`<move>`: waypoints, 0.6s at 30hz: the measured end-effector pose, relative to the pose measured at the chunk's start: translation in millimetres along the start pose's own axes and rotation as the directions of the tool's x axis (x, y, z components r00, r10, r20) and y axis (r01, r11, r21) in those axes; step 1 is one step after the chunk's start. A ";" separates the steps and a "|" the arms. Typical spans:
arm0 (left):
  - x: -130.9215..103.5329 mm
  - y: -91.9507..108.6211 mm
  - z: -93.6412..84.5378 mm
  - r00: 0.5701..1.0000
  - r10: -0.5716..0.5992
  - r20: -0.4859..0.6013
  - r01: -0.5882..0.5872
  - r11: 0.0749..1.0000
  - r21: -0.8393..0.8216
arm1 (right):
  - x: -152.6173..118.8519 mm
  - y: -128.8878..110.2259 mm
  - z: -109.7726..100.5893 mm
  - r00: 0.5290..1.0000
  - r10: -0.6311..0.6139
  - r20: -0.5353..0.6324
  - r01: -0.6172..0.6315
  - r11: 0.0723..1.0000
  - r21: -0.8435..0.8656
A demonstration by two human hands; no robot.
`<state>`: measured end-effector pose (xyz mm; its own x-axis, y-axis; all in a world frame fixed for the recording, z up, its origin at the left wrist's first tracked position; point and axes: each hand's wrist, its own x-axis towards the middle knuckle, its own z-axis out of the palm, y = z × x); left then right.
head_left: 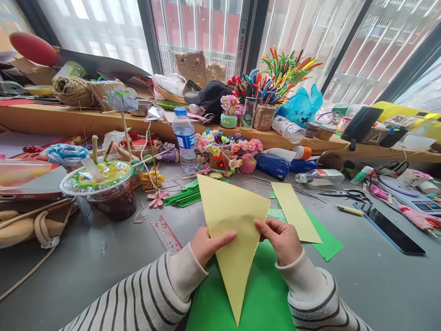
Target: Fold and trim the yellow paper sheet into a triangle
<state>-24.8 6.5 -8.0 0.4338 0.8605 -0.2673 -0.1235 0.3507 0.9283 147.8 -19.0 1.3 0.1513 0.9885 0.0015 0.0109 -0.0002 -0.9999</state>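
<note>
A sheet of yellow paper (237, 207), narrowing to a point at the bottom like a kite, is held up in front of me by both hands. My left hand (210, 243) grips its left edge, thumb lying across the front and fingers hidden behind. On the right edge, my right hand (280, 236) pinches the paper between thumb and fingers. Beneath it lies a large green sheet (265, 285) on the grey table. A yellow paper strip (296, 211) rests on another green piece (327, 243) to the right.
Left of the paper are a pink ruler (166, 233), a lidded drink cup (113, 197) and folded green paper (186, 195). A water bottle (185, 140) and small craft flowers (227, 151) stand behind. Rightward lie a phone (392, 227), a cutter (349, 210) and scissors (354, 195).
</note>
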 end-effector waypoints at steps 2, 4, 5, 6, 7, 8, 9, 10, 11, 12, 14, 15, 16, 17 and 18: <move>-0.6 0.1 1.2 1.000 -0.014 -0.025 0.014 1.000 -0.013 | -0.6 0.9 2.1 1.000 -0.016 -0.015 0.016 1.000 -0.012; -1.9 0.8 2.9 0.999 -0.024 -0.041 0.023 0.999 -0.027 | -0.8 2.0 4.1 0.999 -0.022 -0.029 0.022 1.000 -0.011; -2.6 1.3 3.6 0.999 -0.029 -0.040 0.027 0.999 -0.035 | -0.6 2.6 4.8 0.999 -0.011 -0.034 0.011 1.000 -0.003; -3.2 1.7 4.0 0.999 -0.032 -0.039 0.030 0.999 -0.043 | -0.2 3.2 5.2 0.999 0.007 -0.040 -0.007 1.000 0.006; -3.7 1.9 4.1 0.999 -0.034 -0.036 0.032 0.998 -0.050 | 0.4 3.9 5.2 0.999 0.028 -0.045 -0.028 1.000 0.014; -4.0 1.9 3.8 0.999 -0.039 -0.025 0.038 0.998 -0.052 | 1.2 4.7 4.6 0.997 0.050 -0.053 -0.049 0.999 0.020; -4.0 1.7 3.2 0.999 -0.044 -0.008 0.043 0.998 -0.049 | 2.2 5.4 3.5 0.996 0.069 -0.061 -0.067 0.997 0.023; -3.8 1.3 2.3 0.999 -0.046 0.008 0.046 0.998 -0.041 | 3.4 5.9 1.7 0.994 0.081 -0.071 -0.080 0.997 0.022; -3.5 0.8 1.4 0.999 -0.046 0.023 0.047 0.998 -0.030 | 4.6 6.3 -0.5 0.993 0.087 -0.079 -0.086 0.996 0.016; -3.0 0.2 0.6 0.998 -0.045 0.032 0.046 0.999 -0.017 | 5.7 6.5 -3.0 0.992 0.089 -0.087 -0.089 0.996 0.007; -2.0 -0.8 -0.2 0.998 -0.043 0.045 0.043 0.999 0.006 | 7.1 6.3 -8.0 0.992 0.083 -0.096 -0.084 0.996 -0.013; -1.5 -1.0 0.0 0.998 -0.041 0.044 0.041 0.999 0.012 | 7.3 6.0 -10.0 0.992 0.078 -0.097 -0.080 0.997 -0.022; -1.2 -1.0 0.4 0.998 -0.041 0.042 0.040 0.999 0.016 | 7.3 5.7 -11.4 0.993 0.074 -0.096 -0.077 0.997 -0.026; -1.1 -0.8 1.1 0.999 -0.039 0.036 0.038 0.999 0.019 | 6.9 5.4 -12.0 0.993 0.072 -0.095 -0.075 0.997 -0.026; -1.1 -0.5 1.8 0.999 -0.039 0.029 0.038 0.999 0.020 | 6.5 5.1 -12.0 0.993 0.072 -0.093 -0.075 0.997 -0.023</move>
<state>-23.7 4.8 -7.7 0.4640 0.8352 -0.2953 -0.0887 0.3755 0.9226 160.7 -14.4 -3.6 0.2433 0.9674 -0.0699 0.0220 -0.0775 -0.9968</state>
